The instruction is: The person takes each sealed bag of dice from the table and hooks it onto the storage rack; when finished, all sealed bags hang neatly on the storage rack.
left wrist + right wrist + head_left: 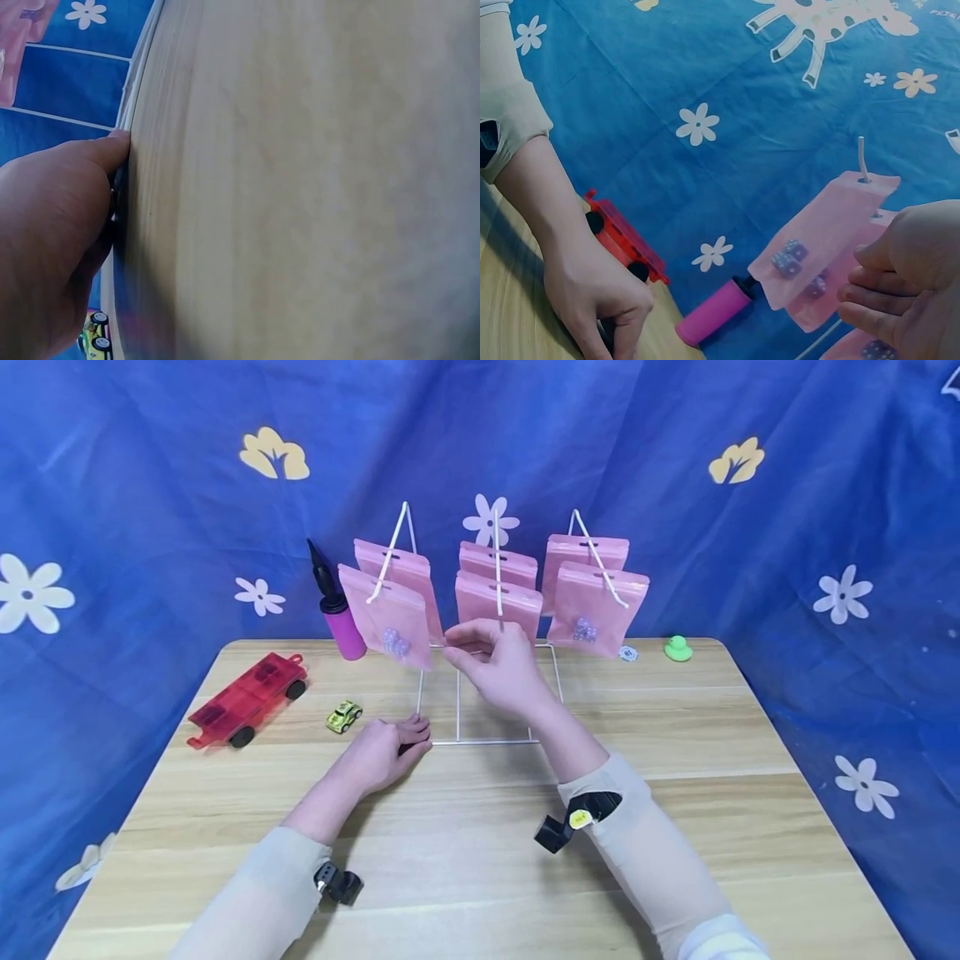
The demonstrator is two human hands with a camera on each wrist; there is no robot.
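A white wire display rack (pixel 487 742) stands on the table, with pink zip bags hung from its three prongs. My left hand (pixel 386 752) holds the front left corner of its base; in the left wrist view the thumb lies on the rail and the other fingers are mostly hidden. My right hand (pixel 506 668) is raised beside the front left bag (pixel 384 610), its fingers loosely bent. Thumb and fingers stand apart with nothing between them in the right wrist view. Purple dice (pixel 787 259) show inside that bag. Another front bag (pixel 600 606), on the right prong, also contains dice.
Left of the rack are a red toy trailer (pixel 247 697), a small yellow-green toy car (pixel 345 716) and a magenta hand pump (pixel 347 631). A green rubber duck (pixel 678 649) sits at the back right, near a small sticker-like piece (pixel 628 653). Blue patterned cloth hangs behind the table.
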